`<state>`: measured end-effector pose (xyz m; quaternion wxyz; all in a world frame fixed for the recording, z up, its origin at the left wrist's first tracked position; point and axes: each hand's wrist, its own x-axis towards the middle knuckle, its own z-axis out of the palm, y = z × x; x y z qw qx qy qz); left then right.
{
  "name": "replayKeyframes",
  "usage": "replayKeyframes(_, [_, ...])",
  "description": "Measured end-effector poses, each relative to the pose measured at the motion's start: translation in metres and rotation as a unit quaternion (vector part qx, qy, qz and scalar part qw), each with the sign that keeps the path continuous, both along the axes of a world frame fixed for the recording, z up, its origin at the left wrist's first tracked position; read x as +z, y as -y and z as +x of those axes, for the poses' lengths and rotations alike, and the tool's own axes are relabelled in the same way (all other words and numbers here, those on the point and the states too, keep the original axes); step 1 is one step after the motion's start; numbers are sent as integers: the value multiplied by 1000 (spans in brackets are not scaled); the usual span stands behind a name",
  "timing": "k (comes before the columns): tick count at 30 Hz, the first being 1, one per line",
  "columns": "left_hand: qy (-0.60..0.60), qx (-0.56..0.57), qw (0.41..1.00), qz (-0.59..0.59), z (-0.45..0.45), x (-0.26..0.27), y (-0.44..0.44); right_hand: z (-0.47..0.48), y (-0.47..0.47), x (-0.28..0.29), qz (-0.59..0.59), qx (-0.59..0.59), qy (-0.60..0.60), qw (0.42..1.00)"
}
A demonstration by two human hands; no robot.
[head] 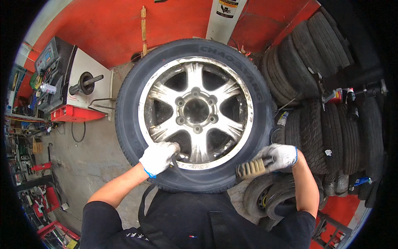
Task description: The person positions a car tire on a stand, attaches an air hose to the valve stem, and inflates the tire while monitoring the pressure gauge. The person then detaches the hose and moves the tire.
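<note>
A tire point(261, 124) mounted on a six-spoke alloy wheel point(199, 146) lies face up in front of me, its hub opening at the centre. My left hand point(160, 157), in a white knit glove with a blue cuff, rests at the lower left of the rim; its fingers are curled on a dark, thin strip or hose point(178, 171), whose exact kind I cannot tell. In a matching glove, my right hand point(275, 157) grips a brush point(252, 169) with pale bristles, slightly blurred, beside the tire's lower right sidewall.
A wheel balancer point(90, 84) with a threaded shaft stands at the left. Stacked tires point(311, 130) fill the right side, and more tires point(259, 196) lie below them. Behind are a red wall point(93, 28) and a pale lift post point(222, 25). Tools and red stands point(51, 199) are at far left.
</note>
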<state>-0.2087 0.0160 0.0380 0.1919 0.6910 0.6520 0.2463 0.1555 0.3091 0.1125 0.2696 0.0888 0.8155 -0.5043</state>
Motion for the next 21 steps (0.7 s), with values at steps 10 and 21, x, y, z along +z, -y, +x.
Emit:
replayKeyframes(10, [-30,35,993,-111,12,9,-10,-26,-29,-6,197,-335,90,917])
replayKeyframes(21, [-12,71,995,-72,14,8,7,-52,-41,-41,281,-281,102,912])
